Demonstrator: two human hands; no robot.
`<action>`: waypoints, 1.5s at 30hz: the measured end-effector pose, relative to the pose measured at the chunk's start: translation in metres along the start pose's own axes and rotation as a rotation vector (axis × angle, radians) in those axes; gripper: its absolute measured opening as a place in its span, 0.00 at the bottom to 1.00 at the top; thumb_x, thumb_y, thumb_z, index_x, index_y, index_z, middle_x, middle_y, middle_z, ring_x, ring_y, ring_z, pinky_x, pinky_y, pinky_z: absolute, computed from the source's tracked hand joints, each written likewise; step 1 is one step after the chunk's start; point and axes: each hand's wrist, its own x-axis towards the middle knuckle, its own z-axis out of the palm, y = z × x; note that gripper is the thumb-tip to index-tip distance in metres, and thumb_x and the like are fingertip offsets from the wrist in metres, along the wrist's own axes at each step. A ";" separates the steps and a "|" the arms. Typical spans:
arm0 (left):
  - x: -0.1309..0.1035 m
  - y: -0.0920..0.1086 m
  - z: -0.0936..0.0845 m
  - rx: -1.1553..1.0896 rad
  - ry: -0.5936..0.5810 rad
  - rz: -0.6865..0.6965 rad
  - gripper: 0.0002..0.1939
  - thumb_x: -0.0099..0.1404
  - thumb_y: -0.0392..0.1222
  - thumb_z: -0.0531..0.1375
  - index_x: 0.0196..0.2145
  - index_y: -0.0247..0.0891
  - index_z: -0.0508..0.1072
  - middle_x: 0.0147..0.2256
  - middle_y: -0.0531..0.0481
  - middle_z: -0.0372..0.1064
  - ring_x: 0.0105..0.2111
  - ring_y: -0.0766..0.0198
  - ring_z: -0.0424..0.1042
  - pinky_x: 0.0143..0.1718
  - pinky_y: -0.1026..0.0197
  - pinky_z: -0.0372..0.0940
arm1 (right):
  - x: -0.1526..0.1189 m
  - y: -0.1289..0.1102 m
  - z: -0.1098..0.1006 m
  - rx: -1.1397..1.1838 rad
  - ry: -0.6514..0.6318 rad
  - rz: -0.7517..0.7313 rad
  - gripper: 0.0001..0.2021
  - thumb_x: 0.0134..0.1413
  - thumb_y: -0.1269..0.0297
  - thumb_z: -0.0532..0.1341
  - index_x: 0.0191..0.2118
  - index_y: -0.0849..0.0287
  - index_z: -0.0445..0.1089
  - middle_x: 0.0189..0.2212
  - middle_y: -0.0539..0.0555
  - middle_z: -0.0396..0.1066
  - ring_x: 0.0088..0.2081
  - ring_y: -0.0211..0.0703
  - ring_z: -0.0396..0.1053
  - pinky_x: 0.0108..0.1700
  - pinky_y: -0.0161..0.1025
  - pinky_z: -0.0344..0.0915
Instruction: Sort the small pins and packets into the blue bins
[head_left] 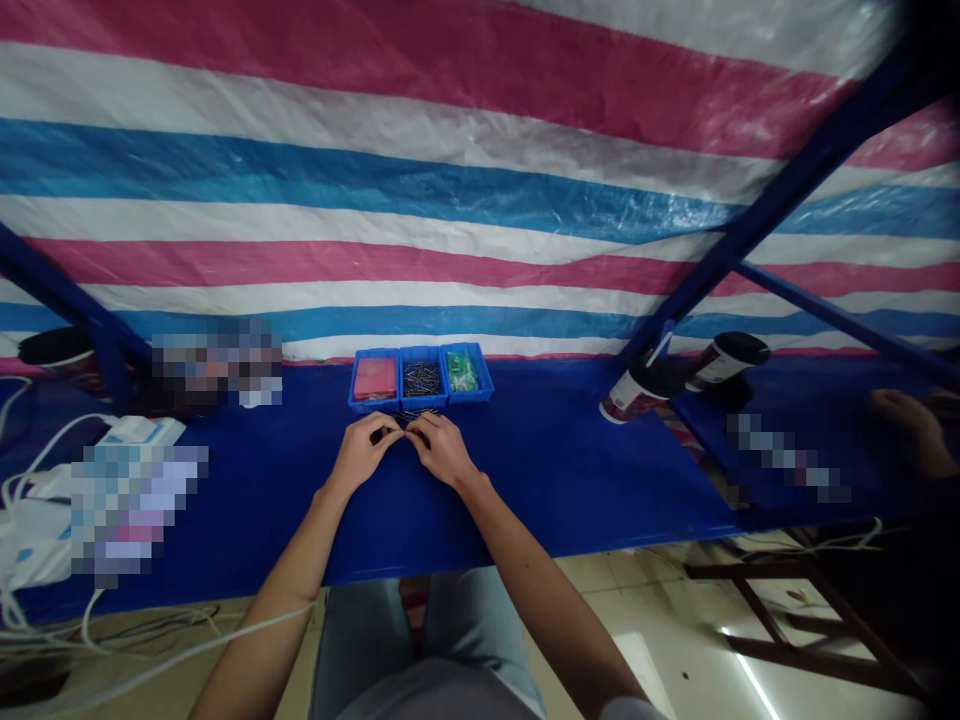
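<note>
My left hand (361,450) and my right hand (442,450) meet above the blue table, fingertips almost touching. Each has its thumb and fingers pinched closed; whatever sits between the tips is too small to make out. Just beyond the fingers, a few thin dark pieces (417,412) that look like screws or pins lie near the bins. Behind them stand three joined blue bins: flat red pieces (375,378) fill the left one, many thin dark metal pieces (421,379) the middle one, and small green and clear pieces (462,372) the right one.
A dark-lidded cup (634,390) stands to the right by a blue frame post (697,275), with another cup (726,360) beyond. At left lie a white power strip (142,432) and cables (45,610). Another person's hand (911,420) rests at far right. Striped sheeting (450,200) hangs behind.
</note>
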 end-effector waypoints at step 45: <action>0.000 -0.001 0.001 -0.024 -0.025 0.024 0.08 0.69 0.44 0.58 0.36 0.39 0.74 0.36 0.48 0.72 0.35 0.62 0.71 0.41 0.60 0.64 | -0.001 -0.003 0.000 -0.058 -0.035 -0.035 0.10 0.70 0.64 0.53 0.43 0.57 0.72 0.38 0.55 0.73 0.41 0.43 0.70 0.46 0.39 0.60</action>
